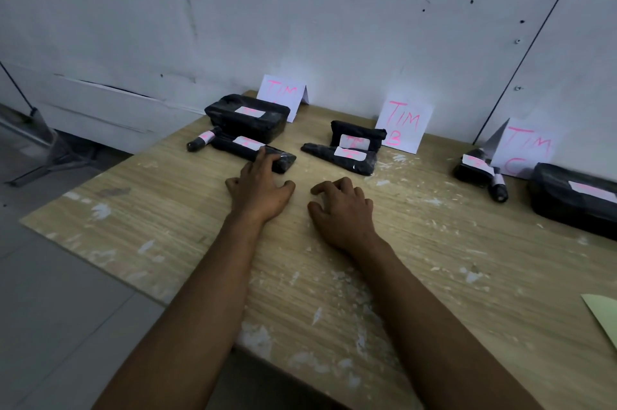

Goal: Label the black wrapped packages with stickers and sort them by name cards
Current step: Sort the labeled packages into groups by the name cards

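On the near table: bare wood grain (334, 276) with white flecks under both forearms; a pale green sheet (604, 316) shows at the right edge.
Right hand: the right hand (344, 206) rests palm down on the wood, fingers loosely curled, holding nothing, well short of any package.
Left hand: the left hand (258, 191) lies flat beside it, fingers relaxed, with one straight finger reaching forward so its tip touches the near edge of the long package (253, 153).
Key relation: that long package lies just ahead of the left hand, its long axis running from far-left to near-right across the reach; the left hand is plainly the nearer one.
First group: behind the long package sit a small roll (202, 140) and a black box (247, 117), each with a white sticker, in front of the first card (283, 92).
Middle group: two stickered packages (350, 151) lie ahead and right of the right hand, before the card B (402, 125).
Right group: a small bundle (477, 169) and a large box (574, 196), both stickered, stand by the card C (524, 151).
Progress: every package seen carries a sticker and sits by a card, so the sorting looks nearly finished.
Next move, as a guess: a nudge of the long package squarer to its card would fall to the left hand.
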